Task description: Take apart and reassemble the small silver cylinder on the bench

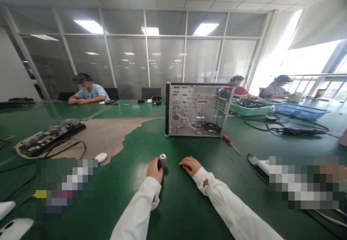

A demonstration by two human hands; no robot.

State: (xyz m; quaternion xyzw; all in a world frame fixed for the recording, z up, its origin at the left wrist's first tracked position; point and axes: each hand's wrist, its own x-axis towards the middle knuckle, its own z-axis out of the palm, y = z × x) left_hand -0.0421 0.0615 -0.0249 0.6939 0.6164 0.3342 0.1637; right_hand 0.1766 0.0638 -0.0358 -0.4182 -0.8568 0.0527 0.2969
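My left hand [155, 170] has its fingers closed around the side of a small silver metal cylinder [163, 159], perhaps a little motor. The cylinder stands upright at the green table, with a dark hole at the centre of its top. To the right, my right hand [191, 165] rests palm down, holding nothing, its fingers stretched out and slightly bent. Beyond both hands an open computer case [204, 104] stands with its bare inside facing me; loose cables and a black fan [211, 127] lie in its bottom. An orange-handled screwdriver [228, 141] lies by the case's right corner.
At left, a circuit-filled strip [51, 137] lies over a worn patch [105, 135] of the table [141, 196]. A green basket [251, 110] with cables, a blue basket [300, 111] and a black corded tool [303, 131] are at right. Several people sit across the table.
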